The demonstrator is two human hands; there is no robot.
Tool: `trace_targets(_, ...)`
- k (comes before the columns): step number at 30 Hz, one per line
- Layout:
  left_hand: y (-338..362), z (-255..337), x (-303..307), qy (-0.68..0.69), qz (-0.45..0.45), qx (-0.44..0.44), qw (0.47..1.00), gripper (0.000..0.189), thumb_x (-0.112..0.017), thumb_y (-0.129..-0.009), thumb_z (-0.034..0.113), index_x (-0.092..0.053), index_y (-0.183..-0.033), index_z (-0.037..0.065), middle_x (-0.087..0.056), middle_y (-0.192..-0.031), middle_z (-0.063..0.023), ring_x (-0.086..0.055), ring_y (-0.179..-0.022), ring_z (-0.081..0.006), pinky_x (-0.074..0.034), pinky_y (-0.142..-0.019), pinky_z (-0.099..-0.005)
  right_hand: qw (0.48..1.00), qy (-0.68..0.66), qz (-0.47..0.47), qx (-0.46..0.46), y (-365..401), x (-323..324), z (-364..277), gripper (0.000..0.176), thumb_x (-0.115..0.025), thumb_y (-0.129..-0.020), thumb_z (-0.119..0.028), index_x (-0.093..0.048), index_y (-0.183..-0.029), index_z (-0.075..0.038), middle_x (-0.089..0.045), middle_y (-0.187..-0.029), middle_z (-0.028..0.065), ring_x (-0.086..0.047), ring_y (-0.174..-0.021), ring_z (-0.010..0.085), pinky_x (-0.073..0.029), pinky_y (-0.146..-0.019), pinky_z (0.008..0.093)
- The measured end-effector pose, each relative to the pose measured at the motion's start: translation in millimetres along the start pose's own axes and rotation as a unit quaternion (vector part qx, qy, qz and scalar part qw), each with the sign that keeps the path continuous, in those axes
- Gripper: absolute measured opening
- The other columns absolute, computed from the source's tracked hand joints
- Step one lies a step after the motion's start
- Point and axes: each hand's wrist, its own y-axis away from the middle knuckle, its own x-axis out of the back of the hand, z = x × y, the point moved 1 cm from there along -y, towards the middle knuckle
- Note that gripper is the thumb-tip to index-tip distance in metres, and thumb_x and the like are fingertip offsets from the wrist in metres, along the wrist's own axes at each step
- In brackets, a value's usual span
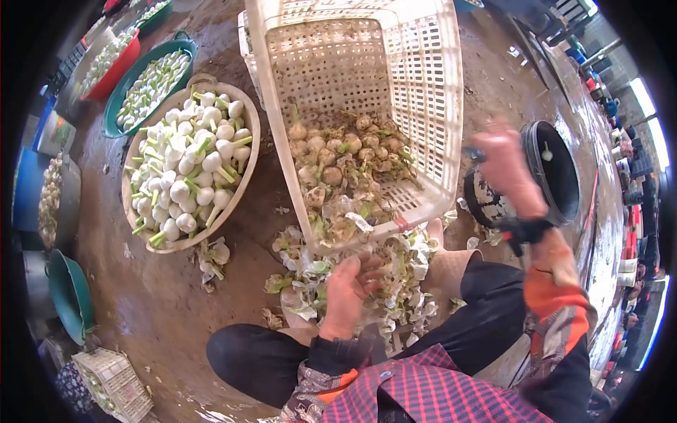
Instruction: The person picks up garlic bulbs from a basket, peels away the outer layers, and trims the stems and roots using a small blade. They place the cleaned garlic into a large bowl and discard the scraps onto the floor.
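My left hand (345, 292) is just below the near rim of a tilted white plastic crate (423, 218), over a pile of garlic skins (409, 296). Its fingers are loosely bent and apart, with nothing seen between them. Unpeeled, brownish garlic bulbs (335, 158) lie in the crate's lower part. My right hand (504, 166) is raised to the right of the crate, blurred by motion. From its fingers pokes a small dark blue tool (474, 153), its kind unclear. Beside that hand, a single white garlic bulb (546, 151) shows within the mouth of a black bucket (566, 187).
At left stands a round tub (252, 130) heaped with clean white garlic. Beyond it are a green basin (109, 120) and a red basin (134, 53), also with garlic. Another green basin (74, 296) and a crate (116, 384) sit lower left. The brown floor looks wet.
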Motion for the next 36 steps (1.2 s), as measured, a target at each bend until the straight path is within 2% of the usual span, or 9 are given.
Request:
trace_targets(2,-1.8,-0.7,0.6,-0.011,0.021,0.007,1.000,0.037,-0.044,-0.095,0.029,-0.049,-0.114,-0.002,-0.060,-0.104,-0.0145,-0.063,-0.087,-0.0257,-0.053,-0.073,-0.0366,0.993,0.065,-0.089,0.043,-29.3,-78.3,-31.4,0.018,-0.057,-0.069,-0.009,-0.069,-0.083,-0.011,-0.049,-0.132,0.0087,-0.030,-0.132,0.0347,-0.015,-0.109,0.0507)
trace_targets(11,-21.7,2.2,17.0,0.035,0.113,0.027,0.993,0.034,-0.050,-0.091,0.014,-0.046,-0.118,-0.007,-0.059,-0.104,-0.0180,-0.063,-0.086,-0.0256,-0.052,-0.074,-0.0359,0.958,0.256,-0.125,0.016,-97.6,-291.3,-15.0,0.041,-0.051,-0.081,-0.013,-0.053,-0.120,-0.002,-0.043,-0.132,0.0176,-0.027,-0.131,0.0357,-0.031,-0.105,0.0422)
trace_targets(16,-26.1,0.8,18.0,0.027,0.119,0.023,0.992,0.031,-0.049,-0.091,0.015,-0.047,-0.116,-0.004,-0.060,-0.102,-0.0156,-0.063,-0.085,-0.0250,-0.052,-0.071,-0.0344,0.976,-0.018,-0.199,-0.086,-123.6,-210.2,-26.3,0.014,-0.056,-0.075,-0.007,-0.066,-0.081,0.002,-0.055,-0.111,0.0177,-0.050,-0.108,0.0348,-0.043,-0.089,0.0408)
trace_targets(24,-11.3,19.6,-17.2,-0.124,0.047,-0.184,0.974,0.051,-0.065,-0.077,0.001,-0.044,-0.124,0.001,-0.050,-0.116,-0.0091,-0.054,-0.102,-0.0185,-0.047,-0.081,-0.0293,0.884,-0.218,-0.270,0.314,-35.9,-32.1,-110.1,0.031,-0.056,-0.069,0.000,-0.065,-0.100,-0.001,-0.061,-0.109,0.0155,-0.058,-0.100,0.0327,-0.047,-0.086,0.0383)
trace_targets(27,-9.3,11.9,2.1,-0.233,-0.042,-0.207,0.949,0.058,-0.071,-0.072,0.000,-0.044,-0.123,0.002,-0.050,-0.114,-0.0075,-0.050,-0.106,-0.0170,-0.043,-0.088,-0.0280,0.824,-0.309,-0.370,0.296,-6.5,-9.6,-140.2,0.026,-0.064,-0.069,-0.002,-0.064,-0.095,0.001,-0.057,-0.119,0.0166,-0.058,-0.105,0.0298,-0.047,-0.089,0.0346)
trace_targets(31,11.8,19.9,-9.8,-0.213,0.034,-0.268,0.939,0.051,-0.071,-0.071,-0.002,-0.046,-0.115,0.003,-0.050,-0.110,-0.0044,-0.051,-0.101,-0.0142,-0.044,-0.086,-0.0266,0.660,-0.735,-0.132,-0.081,26.9,-23.8,-158.6,0.063,-0.073,-0.078,-0.021,-0.044,-0.130,0.000,-0.053,-0.126,0.0105,-0.053,-0.111,0.0195,-0.043,-0.093,0.0328)
trace_targets(32,13.5,23.2,-11.8,-0.285,0.059,-0.318,0.902,0.053,-0.072,-0.069,0.000,-0.047,-0.115,0.002,-0.050,-0.109,-0.0073,-0.051,-0.101,-0.0186,-0.044,-0.087,-0.0290,0.710,-0.694,-0.085,-0.083,35.0,-33.9,-165.4,0.064,-0.072,-0.079,-0.025,-0.042,-0.129,0.002,-0.054,-0.122,0.0102,-0.053,-0.109,0.0168,-0.044,-0.091,0.0295)
trace_targets(34,16.7,25.5,-15.6,-0.421,0.109,-0.406,0.804,0.057,-0.074,-0.065,0.006,-0.047,-0.114,0.001,-0.050,-0.105,-0.0132,-0.052,-0.100,-0.0275,-0.042,-0.087,-0.0338,0.630,-0.734,-0.091,-0.236,60.6,-41.6,-200.9,0.056,-0.069,-0.083,-0.025,-0.045,-0.124,0.005,-0.056,-0.115,0.0154,-0.051,-0.108,0.0156,-0.045,-0.087,0.0279)
trace_targets(36,22.3,25.1,-21.5,-0.444,0.119,-0.412,0.787,0.057,-0.074,-0.064,0.007,-0.047,-0.113,0.001,-0.049,-0.103,-0.0148,-0.051,-0.098,-0.0310,-0.042,-0.086,-0.0363,0.737,-0.653,-0.003,-0.172,75.6,-45.8,-223.4,0.041,-0.063,-0.087,-0.028,-0.051,-0.107,0.005,-0.062,-0.095,0.0118,-0.054,-0.087,0.0112,-0.046,-0.074,0.0256)
